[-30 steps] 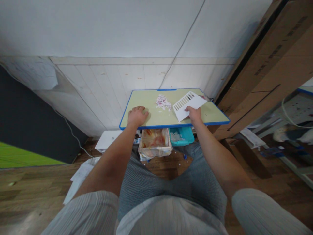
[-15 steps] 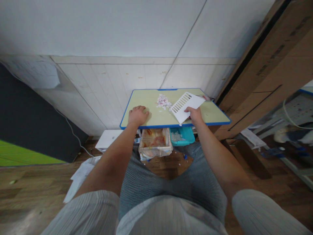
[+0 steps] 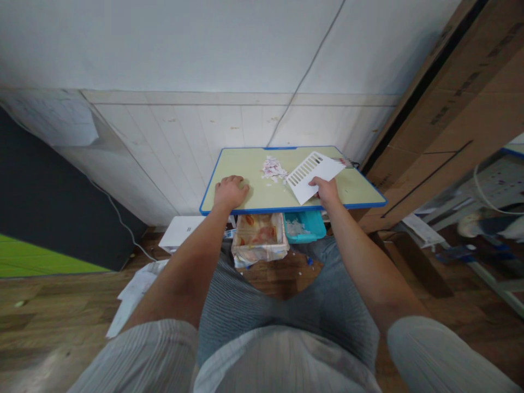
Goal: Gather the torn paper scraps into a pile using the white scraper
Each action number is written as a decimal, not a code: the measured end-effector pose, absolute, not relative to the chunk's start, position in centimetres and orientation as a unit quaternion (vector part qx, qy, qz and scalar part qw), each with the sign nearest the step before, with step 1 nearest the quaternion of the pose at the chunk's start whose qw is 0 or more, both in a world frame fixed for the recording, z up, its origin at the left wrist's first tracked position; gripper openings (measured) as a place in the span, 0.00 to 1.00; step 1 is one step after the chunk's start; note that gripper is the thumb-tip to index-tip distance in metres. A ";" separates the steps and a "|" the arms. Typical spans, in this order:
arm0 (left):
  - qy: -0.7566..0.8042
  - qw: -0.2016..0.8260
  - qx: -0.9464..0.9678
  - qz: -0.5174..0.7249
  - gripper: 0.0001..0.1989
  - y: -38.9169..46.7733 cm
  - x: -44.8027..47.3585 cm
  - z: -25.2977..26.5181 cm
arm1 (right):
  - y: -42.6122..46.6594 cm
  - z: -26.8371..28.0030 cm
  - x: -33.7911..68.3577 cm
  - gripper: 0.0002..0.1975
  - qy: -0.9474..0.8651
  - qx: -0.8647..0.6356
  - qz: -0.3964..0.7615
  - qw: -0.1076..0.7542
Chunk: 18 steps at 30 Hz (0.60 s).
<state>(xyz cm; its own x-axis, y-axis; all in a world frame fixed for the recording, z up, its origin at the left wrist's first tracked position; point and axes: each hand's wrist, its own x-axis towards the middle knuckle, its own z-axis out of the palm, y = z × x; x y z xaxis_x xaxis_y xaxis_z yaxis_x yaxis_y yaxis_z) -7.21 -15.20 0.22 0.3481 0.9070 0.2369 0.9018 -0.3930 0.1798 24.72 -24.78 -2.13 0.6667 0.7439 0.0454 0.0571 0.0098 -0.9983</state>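
Note:
My right hand grips a white slotted card by its near edge, thumb on top. A row of elongated slots runs along the card's left side; one slot near the top looks dark. The card is tilted over the table, which has a pale yellow-green top and blue rim. My left hand rests on the tabletop at the left, fingers slightly curled but apart, holding nothing. Between the hands, farther back, lies a pile of small white paper scraps with reddish marks.
Below the table's front edge stand a lined bin and a turquoise basket with pale scraps inside. A white box sits at the left. Tall cardboard stands on the right. A cable runs down the wall.
A small white bit that hung at the card's lower corner no longer shows there. The card has shifted slightly to the right; my left hand stays in place.

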 end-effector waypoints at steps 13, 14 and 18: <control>0.538 0.026 0.828 0.156 0.28 -14.6 -7.9 -0.2 | -24.6 -1.1 23.8 0.10 -0.358 -0.611 0.268 0.653; 0.534 0.029 0.830 0.154 0.28 -14.3 -8.0 0.0 | -24.5 -1.0 23.8 0.10 -0.368 -0.612 0.275 0.643; 0.524 0.035 0.841 0.132 0.27 -11.4 -8.6 0.7 | -23.6 -0.3 23.7 0.11 -0.411 -0.619 0.292 0.602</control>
